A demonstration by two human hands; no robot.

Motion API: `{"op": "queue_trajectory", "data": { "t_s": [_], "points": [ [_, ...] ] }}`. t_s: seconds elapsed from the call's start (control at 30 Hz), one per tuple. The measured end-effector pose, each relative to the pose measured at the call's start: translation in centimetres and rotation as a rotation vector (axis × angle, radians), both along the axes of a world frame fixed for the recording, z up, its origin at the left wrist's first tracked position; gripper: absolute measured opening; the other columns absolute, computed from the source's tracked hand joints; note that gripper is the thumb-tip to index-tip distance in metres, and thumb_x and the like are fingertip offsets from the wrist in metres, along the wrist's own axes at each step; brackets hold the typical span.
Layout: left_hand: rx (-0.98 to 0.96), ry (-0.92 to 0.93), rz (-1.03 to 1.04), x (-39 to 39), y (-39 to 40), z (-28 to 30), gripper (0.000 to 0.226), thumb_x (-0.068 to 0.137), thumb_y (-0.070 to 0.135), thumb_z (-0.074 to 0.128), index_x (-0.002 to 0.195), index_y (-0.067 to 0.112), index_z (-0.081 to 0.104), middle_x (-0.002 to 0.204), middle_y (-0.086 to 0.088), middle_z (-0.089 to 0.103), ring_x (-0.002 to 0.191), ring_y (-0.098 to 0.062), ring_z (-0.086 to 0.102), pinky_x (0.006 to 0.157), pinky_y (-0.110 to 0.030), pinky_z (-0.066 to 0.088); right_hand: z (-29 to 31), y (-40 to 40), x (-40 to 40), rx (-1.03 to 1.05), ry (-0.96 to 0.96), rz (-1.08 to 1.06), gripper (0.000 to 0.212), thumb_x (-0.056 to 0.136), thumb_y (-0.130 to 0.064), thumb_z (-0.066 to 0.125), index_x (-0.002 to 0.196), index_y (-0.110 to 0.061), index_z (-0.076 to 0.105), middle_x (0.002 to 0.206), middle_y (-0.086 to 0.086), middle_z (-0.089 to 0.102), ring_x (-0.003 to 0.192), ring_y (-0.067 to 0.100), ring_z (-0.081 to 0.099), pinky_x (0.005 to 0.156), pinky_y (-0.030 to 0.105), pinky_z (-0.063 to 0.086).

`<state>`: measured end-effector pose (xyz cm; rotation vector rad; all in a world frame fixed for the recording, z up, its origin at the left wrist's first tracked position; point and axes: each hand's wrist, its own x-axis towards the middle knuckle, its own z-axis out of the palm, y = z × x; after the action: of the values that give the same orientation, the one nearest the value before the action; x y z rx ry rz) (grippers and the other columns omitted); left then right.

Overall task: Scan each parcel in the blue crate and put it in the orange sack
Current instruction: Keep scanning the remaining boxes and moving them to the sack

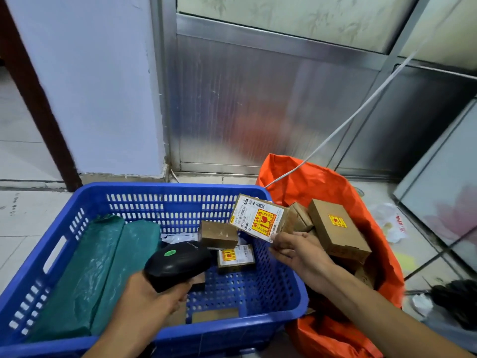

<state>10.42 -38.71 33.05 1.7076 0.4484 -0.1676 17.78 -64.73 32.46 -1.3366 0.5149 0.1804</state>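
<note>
My left hand grips a black barcode scanner over the blue crate. My right hand holds a small cardboard parcel with a white label and a yellow-red sticker, above the crate's right rim beside the orange sack. Inside the crate lie two green plastic-wrapped parcels, a brown box, a small labelled box and a white mailer partly hidden behind the scanner. The sack holds several cardboard boxes, the largest with a yellow sticker.
A white cord slants from the upper right down to the sack. A metal-panelled door stands behind. A white plastic bag and dark objects lie on the tiled floor to the right.
</note>
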Motion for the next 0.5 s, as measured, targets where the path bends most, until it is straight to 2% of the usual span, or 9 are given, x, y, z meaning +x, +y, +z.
{"op": "queue_trajectory", "data": {
  "t_s": [0.07,0.17,0.2,0.3,0.43,0.5],
  "points": [
    [0.001,0.013,0.0,0.0,-0.1,0.1,0.005,0.078,-0.006,0.077,0.077,-0.003,0.074,0.052,-0.013,0.065,0.045,-0.019,0.053,0.06,-0.031,0.045,-0.1,-1.0,0.9,0.026,0.011,-0.047,0.012,0.089,0.007,0.065,0.1,0.009,0.069,0.087,0.018,0.076,0.087,0.024,0.069,0.098,0.044,0.054],
    [-0.006,0.031,-0.003,-0.1,-0.2,0.5,0.008,0.078,-0.012,0.074,0.078,-0.004,0.072,0.05,-0.013,0.063,0.042,-0.017,0.05,0.058,-0.031,0.043,-0.2,-2.4,2.0,0.048,0.011,-0.111,0.015,0.088,0.005,0.066,0.104,0.006,0.069,0.066,0.007,0.072,0.094,0.028,0.067,0.097,0.042,0.055],
    [-0.004,0.037,-0.004,-0.1,-0.2,0.5,0.009,0.078,-0.012,0.074,0.078,-0.003,0.072,0.05,-0.013,0.063,0.041,-0.016,0.051,0.056,-0.031,0.044,-0.2,-3.0,2.4,0.064,0.001,-0.136,0.019,0.088,0.005,0.067,0.106,0.005,0.068,0.065,0.006,0.071,0.096,0.028,0.067,0.094,0.041,0.056],
    [-0.003,0.043,-0.004,0.0,-0.1,0.4,0.008,0.077,-0.012,0.075,0.078,-0.004,0.073,0.052,-0.016,0.065,0.042,-0.018,0.052,0.058,-0.033,0.045,-0.6,-4.8,3.4,0.083,-0.002,-0.23,0.029,0.085,0.004,0.069,0.113,0.002,0.065,0.088,0.014,0.075,0.097,0.029,0.069,0.082,0.036,0.058],
    [0.016,0.044,0.017,0.2,-0.1,0.1,0.009,0.075,-0.013,0.076,0.07,-0.006,0.072,0.062,-0.03,0.067,0.044,-0.02,0.053,0.061,-0.032,0.045,-0.2,-6.6,4.4,0.085,0.004,-0.333,0.025,0.086,0.004,0.067,0.109,-0.003,0.063,0.094,0.016,0.07,0.087,0.028,0.067,0.07,0.032,0.059],
    [0.011,0.039,0.018,0.3,-0.2,0.2,0.011,0.075,-0.013,0.076,0.069,-0.004,0.071,0.064,-0.03,0.067,0.046,-0.021,0.054,0.059,-0.032,0.045,0.0,-7.4,4.8,0.084,0.013,-0.372,0.023,0.085,0.003,0.068,0.106,-0.004,0.063,0.097,0.016,0.068,0.086,0.028,0.066,0.062,0.03,0.06]
  ]
}}
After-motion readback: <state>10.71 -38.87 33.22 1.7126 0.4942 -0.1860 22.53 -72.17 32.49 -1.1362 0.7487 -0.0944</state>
